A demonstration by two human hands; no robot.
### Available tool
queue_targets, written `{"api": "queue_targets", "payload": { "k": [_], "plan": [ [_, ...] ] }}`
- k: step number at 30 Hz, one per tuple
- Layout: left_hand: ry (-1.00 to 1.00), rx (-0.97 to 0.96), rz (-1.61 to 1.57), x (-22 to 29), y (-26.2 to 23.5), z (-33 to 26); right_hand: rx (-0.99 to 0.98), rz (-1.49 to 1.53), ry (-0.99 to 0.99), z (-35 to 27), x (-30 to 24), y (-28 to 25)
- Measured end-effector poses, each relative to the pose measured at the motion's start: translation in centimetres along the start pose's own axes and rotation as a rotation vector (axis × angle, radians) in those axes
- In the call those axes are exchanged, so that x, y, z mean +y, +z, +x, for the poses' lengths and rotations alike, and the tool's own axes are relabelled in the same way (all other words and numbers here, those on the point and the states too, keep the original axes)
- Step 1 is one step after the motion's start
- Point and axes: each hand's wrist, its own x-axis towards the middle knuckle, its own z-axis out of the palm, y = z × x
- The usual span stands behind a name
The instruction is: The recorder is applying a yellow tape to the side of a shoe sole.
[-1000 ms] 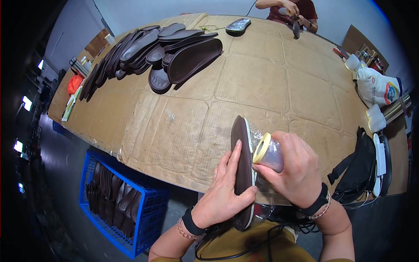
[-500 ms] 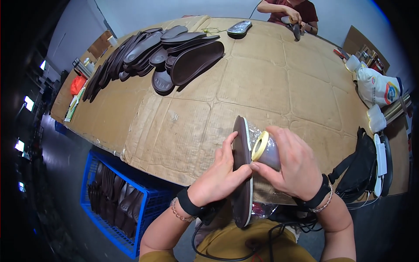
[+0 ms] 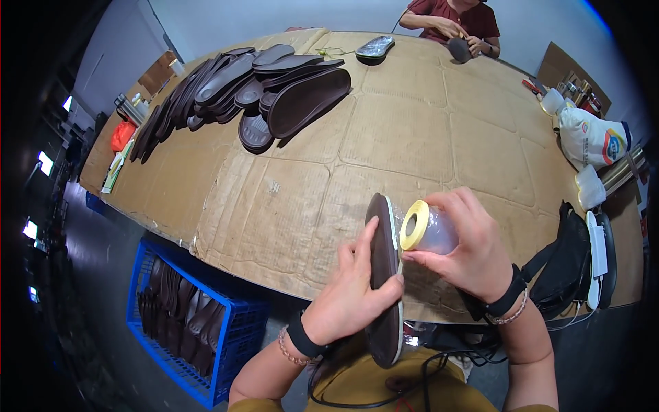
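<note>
Your left hand (image 3: 353, 292) holds a dark brown shoe sole (image 3: 383, 275) on edge, long axis running away from you, above the near edge of the cardboard-covered table (image 3: 412, 137). The sole is long and narrow with a rounded tip at the far end; a thin pale strip runs along its right side. Its dark face looks smooth and matte. Your left fingers lie flat across that face and the thumb wraps the near part, so the hand is closed on the sole.

Your right hand (image 3: 470, 250) sits just right of the sole and grips a roll of clear tape (image 3: 425, 230). The roll has a yellow ring-shaped core facing the sole and a glossy, see-through body. The roll's yellow face touches or nearly touches the sole's pale edge; you cannot tell which. The fingers curl over the roll, closed on it.

Relative to the table:
- At its far left, a spread of dark soles (image 3: 254, 89) lies overlapping, flat and oval-ended.
- At its far edge, another person's hands (image 3: 461, 38) hold a dark piece.
- At its right edge lie a white printed bag (image 3: 590, 137) and a black bag with straps (image 3: 566, 264).
- Below its near left edge stands a blue plastic crate (image 3: 237, 329), with dark soles stacked upright inside.

The table surface is brown corrugated sheet, creased into panels.
</note>
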Motion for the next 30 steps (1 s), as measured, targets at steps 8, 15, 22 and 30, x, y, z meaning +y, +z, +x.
{"api": "queue_targets", "payload": {
  "k": [8, 15, 22, 30],
  "plan": [
    [0.01, -0.006, -0.021, 0.4, 0.4, -0.7, 0.071, -0.138, -0.015, -0.5, -1.0, 0.9],
    [0.015, -0.006, -0.007, 0.2, 0.4, -0.7, 0.054, -0.16, 0.015, -0.6, -1.6, 1.3],
    [-0.032, -0.021, -0.016, 0.6, 0.0, -0.6, 0.043, -0.214, 0.042, -0.9, -2.0, 1.5],
    [0.227, 0.159, 0.131, 0.7, 0.1, -0.3, 0.086, -0.244, 0.079, -1.8, -2.5, 1.9]
  ]
}}
